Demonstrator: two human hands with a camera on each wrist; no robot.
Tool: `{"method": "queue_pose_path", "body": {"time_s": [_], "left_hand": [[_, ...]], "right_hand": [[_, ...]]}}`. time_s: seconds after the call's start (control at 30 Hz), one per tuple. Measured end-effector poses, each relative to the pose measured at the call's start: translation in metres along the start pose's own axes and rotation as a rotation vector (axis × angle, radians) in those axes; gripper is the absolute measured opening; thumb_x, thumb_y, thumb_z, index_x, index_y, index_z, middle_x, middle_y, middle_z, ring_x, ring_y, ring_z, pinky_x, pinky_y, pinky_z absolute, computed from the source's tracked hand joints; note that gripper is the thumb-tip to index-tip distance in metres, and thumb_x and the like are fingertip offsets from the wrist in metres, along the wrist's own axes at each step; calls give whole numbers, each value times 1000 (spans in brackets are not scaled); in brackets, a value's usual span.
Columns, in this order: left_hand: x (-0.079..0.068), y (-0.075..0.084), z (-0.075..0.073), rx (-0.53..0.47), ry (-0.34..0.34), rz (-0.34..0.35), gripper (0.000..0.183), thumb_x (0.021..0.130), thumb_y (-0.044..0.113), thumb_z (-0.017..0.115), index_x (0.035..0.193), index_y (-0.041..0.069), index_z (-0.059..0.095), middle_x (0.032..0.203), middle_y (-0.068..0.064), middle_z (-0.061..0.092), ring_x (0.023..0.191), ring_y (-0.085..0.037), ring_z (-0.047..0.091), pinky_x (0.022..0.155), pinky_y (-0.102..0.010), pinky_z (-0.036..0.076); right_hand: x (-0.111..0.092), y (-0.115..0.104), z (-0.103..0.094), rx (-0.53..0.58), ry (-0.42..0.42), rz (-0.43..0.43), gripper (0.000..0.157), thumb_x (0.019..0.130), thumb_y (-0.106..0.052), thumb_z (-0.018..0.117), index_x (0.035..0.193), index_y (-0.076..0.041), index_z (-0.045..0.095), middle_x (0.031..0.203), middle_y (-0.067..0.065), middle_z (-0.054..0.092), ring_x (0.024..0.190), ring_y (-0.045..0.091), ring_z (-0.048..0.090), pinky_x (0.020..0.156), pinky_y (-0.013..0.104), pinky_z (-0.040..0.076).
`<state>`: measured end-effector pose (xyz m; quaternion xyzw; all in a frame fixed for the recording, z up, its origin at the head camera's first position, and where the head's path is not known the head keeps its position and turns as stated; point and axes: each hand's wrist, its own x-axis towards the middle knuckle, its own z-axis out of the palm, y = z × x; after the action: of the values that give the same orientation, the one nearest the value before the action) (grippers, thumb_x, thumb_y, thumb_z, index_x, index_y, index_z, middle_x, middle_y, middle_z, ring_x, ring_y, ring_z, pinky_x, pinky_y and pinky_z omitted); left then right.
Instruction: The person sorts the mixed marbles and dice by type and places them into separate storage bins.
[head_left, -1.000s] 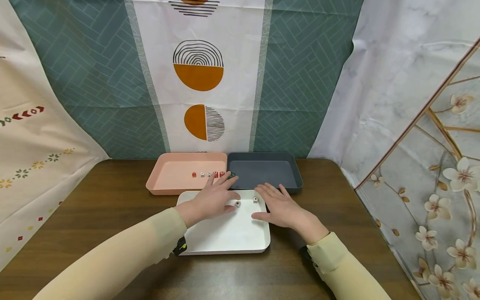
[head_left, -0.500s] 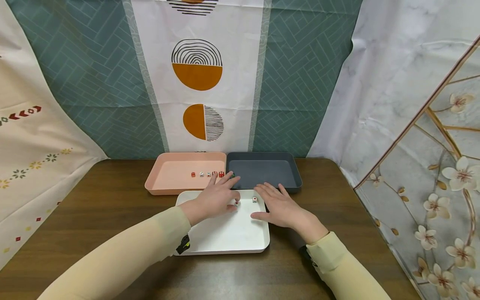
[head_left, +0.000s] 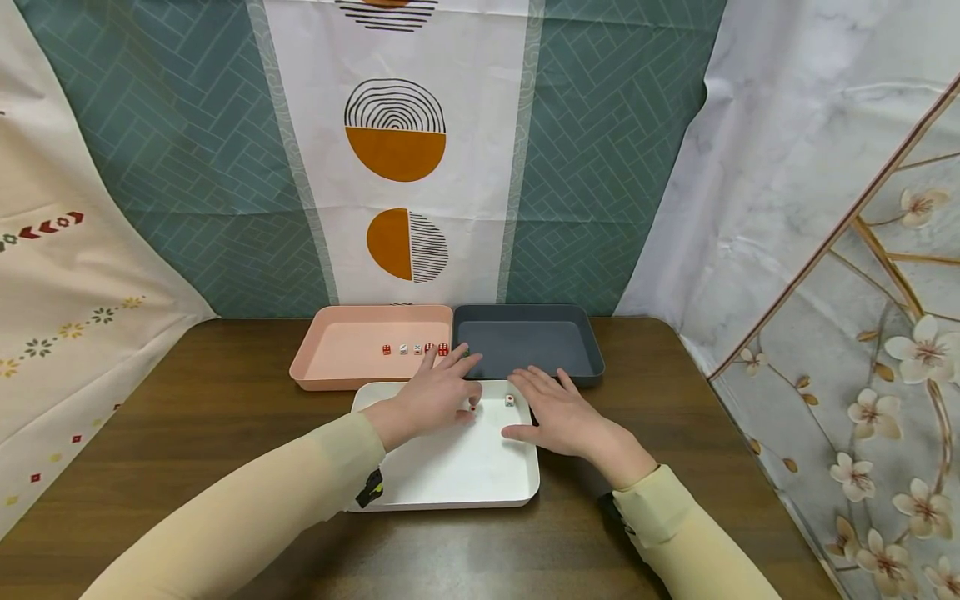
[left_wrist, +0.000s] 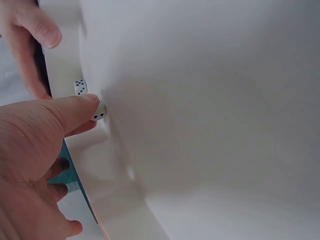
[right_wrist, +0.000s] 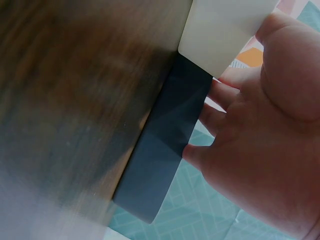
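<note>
My left hand (head_left: 427,402) reaches over the far side of the white tray (head_left: 457,475). Its thumb and index finger pinch a white die (left_wrist: 101,113) at the tray's far wall; the other fingers spread out over the rim. Another white die (head_left: 510,401) lies just to the right inside the same tray. My right hand (head_left: 566,421) lies over the tray's right rim with its fingers extended, thumb inside the tray and fingertips toward the dark tray (head_left: 525,333). It holds nothing. Left fingers partly cover a green die (head_left: 466,351) at the dark tray's left side.
Behind the white tray, a pink tray (head_left: 330,358) adjoins the dark one. Red dice (head_left: 386,350) and white dice (head_left: 403,350) stand in a row in the pink tray's right half. All trays sit on a brown wooden table (head_left: 225,417), with curtains hanging behind.
My left thumb and index finger have drawn together around the white die, which is now mostly covered in the head view. My right hand has stayed in place.
</note>
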<state>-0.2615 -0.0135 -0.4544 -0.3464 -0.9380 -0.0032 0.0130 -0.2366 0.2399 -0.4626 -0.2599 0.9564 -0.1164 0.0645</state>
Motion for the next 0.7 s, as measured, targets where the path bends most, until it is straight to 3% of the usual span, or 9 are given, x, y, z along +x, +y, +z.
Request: {"method": "queue_pose_path", "body": {"time_s": [0.7], "left_hand": [[0, 0, 0, -17, 12, 17, 19, 93, 24, 93, 91, 26, 75, 170, -14, 48, 164, -43, 29, 124, -79, 20]], "right_hand": [[-1, 1, 1, 6, 7, -5, 91, 105, -60, 71, 172, -9, 38, 178, 11, 36, 168, 33, 22, 133, 64, 8]]}}
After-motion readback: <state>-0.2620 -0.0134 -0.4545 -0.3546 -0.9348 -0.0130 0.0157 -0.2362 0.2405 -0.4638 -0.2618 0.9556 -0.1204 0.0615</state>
